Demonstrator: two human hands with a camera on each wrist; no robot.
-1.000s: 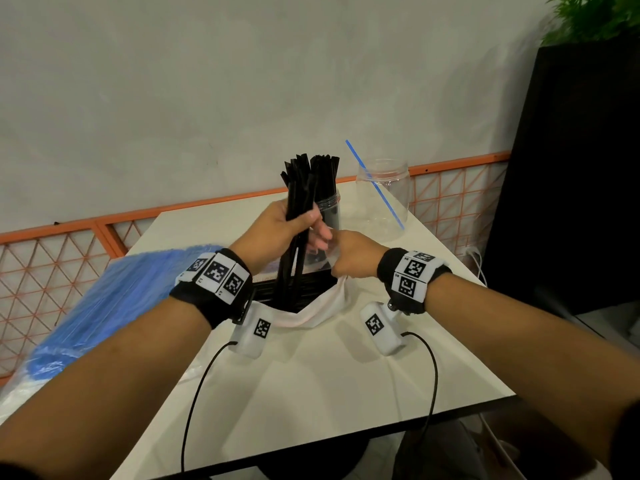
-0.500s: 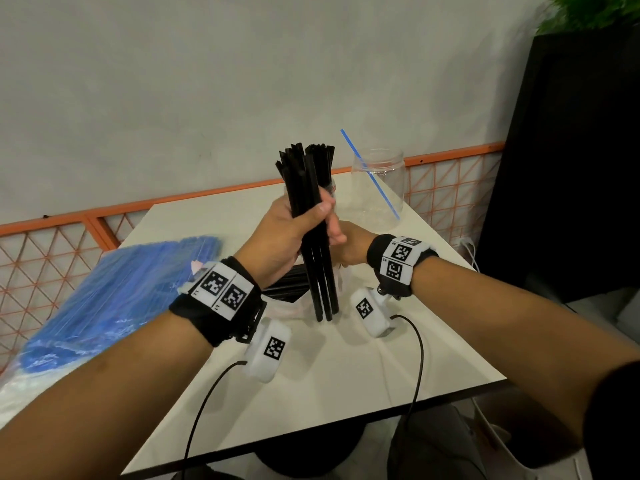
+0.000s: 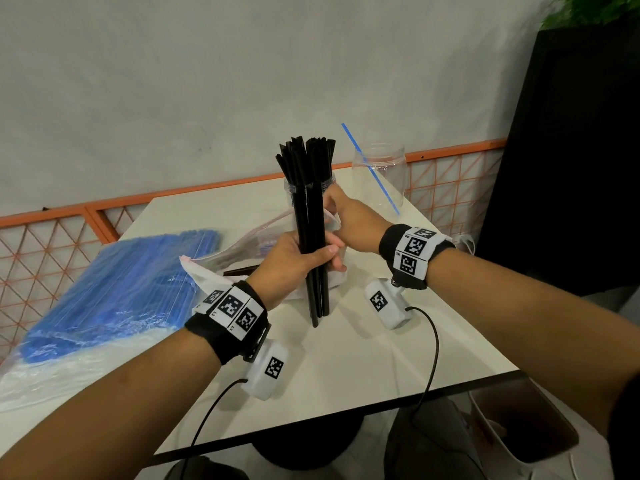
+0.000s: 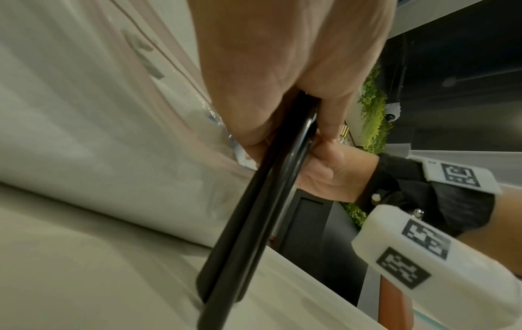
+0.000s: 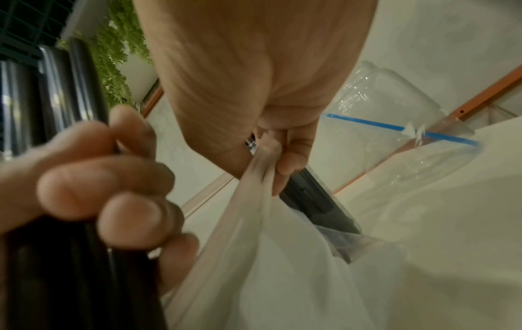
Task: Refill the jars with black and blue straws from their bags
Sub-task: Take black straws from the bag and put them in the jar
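A white table stands by an orange lattice fence, a dark planter beside it.

My left hand curled round a bundle of black straws, their lower ends on the pale worktop, clear bag behind, my right hand beyond with its tagged black wristband

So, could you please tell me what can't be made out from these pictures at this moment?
- Jar with black straws: in the head view the held black bundle hides most of it, so its fill is unclear.
- Right hand: its fingers are behind that bundle; only the right wrist view shows its grip on the white bag.
- Bag of blue straws: its left end is cut off.
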